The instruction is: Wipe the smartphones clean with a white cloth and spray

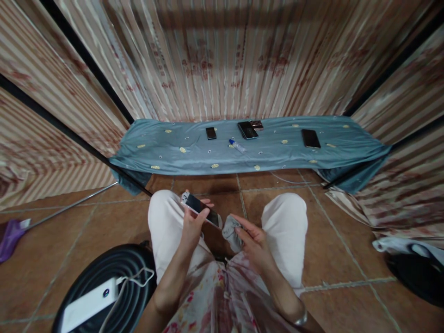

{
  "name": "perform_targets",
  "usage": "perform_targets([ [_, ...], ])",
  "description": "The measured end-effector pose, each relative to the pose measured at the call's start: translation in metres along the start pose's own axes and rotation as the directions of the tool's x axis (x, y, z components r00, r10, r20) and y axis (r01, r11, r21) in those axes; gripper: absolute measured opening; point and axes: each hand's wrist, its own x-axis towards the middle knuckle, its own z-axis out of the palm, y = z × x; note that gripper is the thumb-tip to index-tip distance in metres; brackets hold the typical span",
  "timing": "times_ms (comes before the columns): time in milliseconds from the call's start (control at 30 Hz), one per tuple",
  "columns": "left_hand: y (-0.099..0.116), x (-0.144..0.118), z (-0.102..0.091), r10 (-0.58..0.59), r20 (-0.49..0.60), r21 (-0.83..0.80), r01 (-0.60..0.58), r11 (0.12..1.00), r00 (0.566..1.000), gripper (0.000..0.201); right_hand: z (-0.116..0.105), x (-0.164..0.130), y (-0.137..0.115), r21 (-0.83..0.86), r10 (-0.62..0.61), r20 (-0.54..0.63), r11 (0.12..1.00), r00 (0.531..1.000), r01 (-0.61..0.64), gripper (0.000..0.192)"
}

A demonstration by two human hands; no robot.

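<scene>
My left hand (193, 227) is closed around a smartphone (201, 209) with a dark screen and pale edges, tilted over my left knee. A crumpled grey cloth (231, 233) is pinched in the fingers of my right hand (255, 241), close to the phone's lower end. Beyond my knees, a small clear bottle with a blue cap (237, 145) lies on the bench. Around it are a small dark phone (211, 133), a larger black phone (247, 130) beside a dark red patterned item (257, 125), and a black device (311, 138) to the right.
A blue-green cloth (194, 159) covers the low bench, with black poles (86, 55) at its ends and striped curtains behind. At lower left, a white power bank (90, 303) with a cable rests on a round black stool (133, 263). A purple mop head (13, 238) lies left.
</scene>
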Motion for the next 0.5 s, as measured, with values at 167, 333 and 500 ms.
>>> perform_targets([
  [167,-0.002,-0.013,0.002,-0.192,0.143,-0.067,0.203,0.977,0.971,0.057,-0.011,0.012,-0.016,-0.065,-0.130,-0.112,0.990,0.985,0.123,0.038],
  [333,0.004,-0.025,0.011,-0.353,0.241,-0.122,0.389,0.913,0.904,0.074,0.000,0.017,-0.034,-0.373,-0.359,-0.028,0.870,0.933,0.323,0.033],
  [500,0.002,-0.032,0.015,-0.406,0.295,-0.124,0.456,0.881,0.865,0.070,0.019,0.028,-0.045,-0.596,-0.580,0.249,0.540,0.776,0.594,0.044],
])
